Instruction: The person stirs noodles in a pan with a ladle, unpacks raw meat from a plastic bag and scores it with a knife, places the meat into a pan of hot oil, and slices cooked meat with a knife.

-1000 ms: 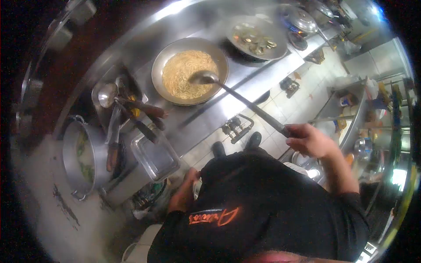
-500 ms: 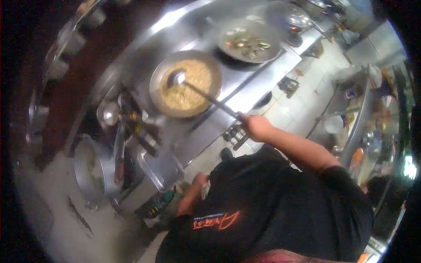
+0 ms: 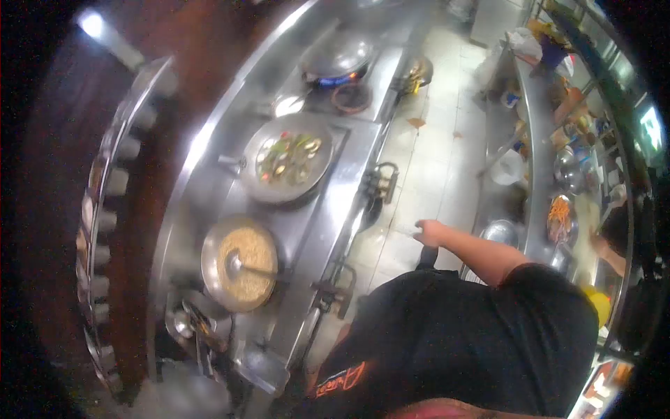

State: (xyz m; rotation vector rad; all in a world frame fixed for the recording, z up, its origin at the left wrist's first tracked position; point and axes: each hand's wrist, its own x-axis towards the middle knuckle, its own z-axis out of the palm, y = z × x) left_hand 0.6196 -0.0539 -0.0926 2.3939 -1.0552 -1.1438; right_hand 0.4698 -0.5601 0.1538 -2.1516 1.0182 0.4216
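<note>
My right hand is held out over the floor, away from the cookware, its fingers apart and empty. The ladle rests bowl-down in the noodles, inside a wide wok; its handle lies across the rim toward the counter's front edge. Behind that stands a second wok with shellfish and green pieces. Of my left hand only a blurred patch of skin shows beside my dark shirt; its fingers cannot be made out.
A lidded pan stands over a blue flame at the back. Utensils and a metal tray are at the near left. Stove valves jut from the front edge. Shelves with bowls line the right, where another person's arm shows.
My right hand has let go of the ladle and moved away from it to the right. The ladle stays in the noodle wok. The view has turned toward the right-hand shelves.
</note>
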